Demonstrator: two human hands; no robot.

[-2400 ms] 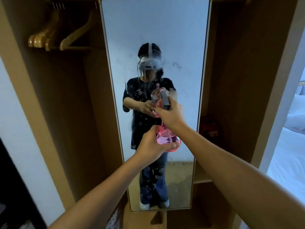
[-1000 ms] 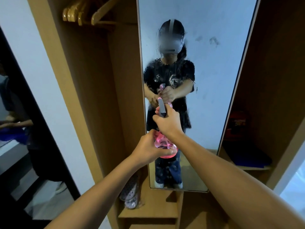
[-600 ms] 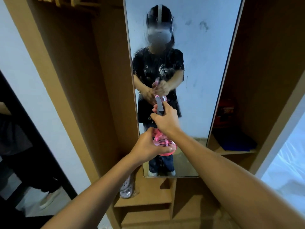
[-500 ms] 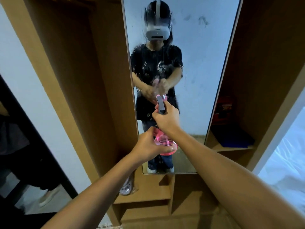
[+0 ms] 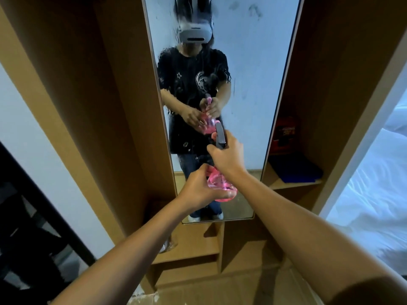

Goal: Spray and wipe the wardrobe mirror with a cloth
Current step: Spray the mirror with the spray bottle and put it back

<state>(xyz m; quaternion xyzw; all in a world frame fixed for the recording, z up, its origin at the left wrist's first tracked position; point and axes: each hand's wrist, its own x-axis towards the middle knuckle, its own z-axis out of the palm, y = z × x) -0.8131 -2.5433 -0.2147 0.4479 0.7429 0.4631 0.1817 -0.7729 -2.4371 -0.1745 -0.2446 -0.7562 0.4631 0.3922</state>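
Hands share one job here: the right hand [image 5: 229,156] is wrapped around the neck of a pink spray bottle [image 5: 220,183], fingers closed on the dark spray head [image 5: 220,135], while the left hand [image 5: 198,186] cups the rounded base from the side and below. That split looks deliberate; the lower hand takes the weight and steadies the aim, so the upper one is free to work the trigger. The nozzle points forward at the wardrobe mirror [image 5: 253,84], which hangs upright just ahead of the bottle between two wooden side panels of the wardrobe [image 5: 105,106]. Droplets and runs of liquid already mark the glass across its left and middle part, from the top down to about the level of the bottle, whereas the right strip shows only dry smudges; judging by this, spraying is under way and the wiping has not begun. No cloth is in either hand. A dark blue folded thing [image 5: 295,170] lies on the shelf [image 5: 284,184] to the right of the mirror, near enough to reach, though whether it is the cloth cannot be told. Beside it, further back, stands a red box [image 5: 285,133].
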